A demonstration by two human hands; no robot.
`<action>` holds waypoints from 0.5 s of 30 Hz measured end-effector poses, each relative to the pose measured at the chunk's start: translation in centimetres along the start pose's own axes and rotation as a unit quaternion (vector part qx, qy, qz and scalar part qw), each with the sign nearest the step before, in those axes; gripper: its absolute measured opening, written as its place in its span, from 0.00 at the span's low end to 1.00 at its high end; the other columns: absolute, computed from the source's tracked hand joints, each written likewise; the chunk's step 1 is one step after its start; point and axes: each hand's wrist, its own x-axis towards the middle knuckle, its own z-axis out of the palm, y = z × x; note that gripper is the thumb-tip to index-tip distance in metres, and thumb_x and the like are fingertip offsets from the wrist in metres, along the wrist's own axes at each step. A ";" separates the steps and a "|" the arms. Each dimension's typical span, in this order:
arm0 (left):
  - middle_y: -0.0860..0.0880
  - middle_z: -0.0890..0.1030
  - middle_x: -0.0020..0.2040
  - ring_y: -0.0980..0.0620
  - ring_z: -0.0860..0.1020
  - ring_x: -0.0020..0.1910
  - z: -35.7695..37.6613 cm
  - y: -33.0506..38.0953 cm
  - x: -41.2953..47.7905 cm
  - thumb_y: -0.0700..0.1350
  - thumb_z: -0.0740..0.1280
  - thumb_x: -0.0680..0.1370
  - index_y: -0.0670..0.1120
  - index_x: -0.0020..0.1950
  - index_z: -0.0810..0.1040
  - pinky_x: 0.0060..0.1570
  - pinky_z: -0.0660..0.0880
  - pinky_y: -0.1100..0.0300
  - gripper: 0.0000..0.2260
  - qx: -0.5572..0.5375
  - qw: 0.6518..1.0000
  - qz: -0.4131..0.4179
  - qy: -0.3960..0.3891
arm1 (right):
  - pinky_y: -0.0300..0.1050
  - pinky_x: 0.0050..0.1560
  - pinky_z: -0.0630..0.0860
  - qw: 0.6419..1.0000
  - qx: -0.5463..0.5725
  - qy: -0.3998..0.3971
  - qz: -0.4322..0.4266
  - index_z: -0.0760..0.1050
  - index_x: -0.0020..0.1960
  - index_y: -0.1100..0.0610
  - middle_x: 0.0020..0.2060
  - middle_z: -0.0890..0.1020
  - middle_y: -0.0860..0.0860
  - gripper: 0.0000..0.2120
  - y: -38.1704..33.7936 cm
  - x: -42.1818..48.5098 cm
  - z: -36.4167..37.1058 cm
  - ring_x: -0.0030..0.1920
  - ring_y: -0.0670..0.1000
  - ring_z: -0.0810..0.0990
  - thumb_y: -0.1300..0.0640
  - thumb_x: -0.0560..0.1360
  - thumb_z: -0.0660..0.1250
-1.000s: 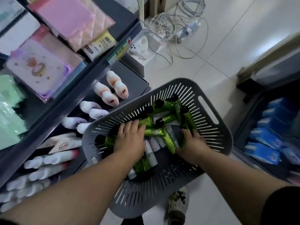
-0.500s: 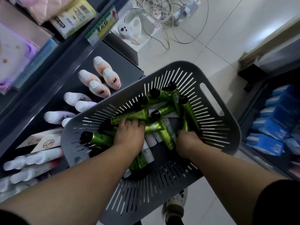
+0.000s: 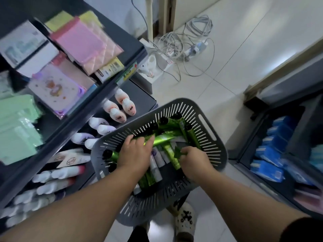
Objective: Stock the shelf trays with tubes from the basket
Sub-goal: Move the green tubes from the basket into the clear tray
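**While both hands are inside the basket, the tubes lie there in a heap**

As I look down through the head camera, the grey slotted basket (image 3: 212, 151) sits just below the centre of my view. Inside it the green tubes (image 3: 167, 137) with black caps lie crossed over each other, and some white tubes (image 3: 157, 161) are under them. My left hand (image 3: 134, 152) rests flat on the heap, its fingers stretched and spread over the green tubes. My right hand (image 3: 194, 161), at 3 o'clock from the left one, has its fingers curled around the end of one of the green tubes. At 9 o'clock from the basket, the shelf tray (image 3: 83, 180) carries rows of pale tubes (image 3: 57, 173). At 3 o'clock, blue packs (image 3: 272, 154) lie on a low shelf. At 12 o'clock, cables (image 3: 183, 44) lie on the tiled floor (image 3: 244, 58).
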 end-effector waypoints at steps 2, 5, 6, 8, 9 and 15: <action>0.49 0.69 0.68 0.47 0.70 0.63 -2.3 -0.1 -1.4 0.45 0.54 0.83 0.52 0.78 0.51 0.65 0.62 0.55 0.24 -0.047 0.998 -0.015 0.028 | 0.42 0.43 0.74 0.998 0.046 0.026 -0.016 0.74 0.65 0.56 0.56 0.79 0.55 0.16 -0.8 -2.0 -1.8 0.50 0.54 0.79 0.56 0.79 0.57; 0.47 0.69 0.68 0.46 0.68 0.63 -6.4 0.1 -3.7 0.43 0.58 0.82 0.51 0.77 0.57 0.58 0.69 0.54 0.24 -0.157 0.983 -0.041 0.089 | 0.38 0.30 0.65 0.991 0.088 0.072 -0.066 0.78 0.58 0.52 0.44 0.81 0.50 0.12 -2.1 -5.1 -4.8 0.36 0.46 0.75 0.53 0.80 0.59; 0.47 0.69 0.68 0.45 0.68 0.63 -7.9 0.2 -4.6 0.42 0.59 0.81 0.50 0.77 0.59 0.57 0.70 0.53 0.24 -0.179 0.977 -0.042 0.111 | 0.37 0.29 0.64 0.988 0.101 0.089 -0.081 0.80 0.55 0.51 0.40 0.80 0.48 0.11 -2.5 -6.3 -5.9 0.33 0.44 0.73 0.52 0.80 0.60; 0.45 0.73 0.66 0.42 0.72 0.61 -11.0 0.3 -6.6 0.39 0.64 0.79 0.48 0.74 0.65 0.52 0.72 0.51 0.24 -0.186 0.968 -0.039 0.166 | 0.36 0.28 0.65 0.978 0.133 0.117 -0.113 0.82 0.50 0.51 0.33 0.78 0.46 0.09 -3.6 -8.7 -7.9 0.31 0.44 0.73 0.50 0.79 0.64; 0.43 0.75 0.63 0.41 0.74 0.58 -12.6 0.3 -7.6 0.37 0.68 0.76 0.46 0.72 0.69 0.49 0.74 0.50 0.25 -0.192 0.962 -0.032 0.190 | 0.36 0.29 0.67 0.973 0.148 0.123 -0.128 0.82 0.48 0.50 0.32 0.78 0.45 0.08 -4.3 -10.0 -8.9 0.32 0.44 0.75 0.49 0.78 0.65; 0.44 0.76 0.61 0.42 0.75 0.59 -20.9 0.2 -15.2 0.38 0.62 0.78 0.45 0.70 0.72 0.56 0.76 0.48 0.20 -0.247 0.917 -0.034 0.311 | 0.39 0.30 0.72 0.941 0.198 0.086 -0.262 0.82 0.50 0.50 0.31 0.78 0.47 0.07 -8.6 -17.7 -14.8 0.27 0.45 0.76 0.49 0.76 0.68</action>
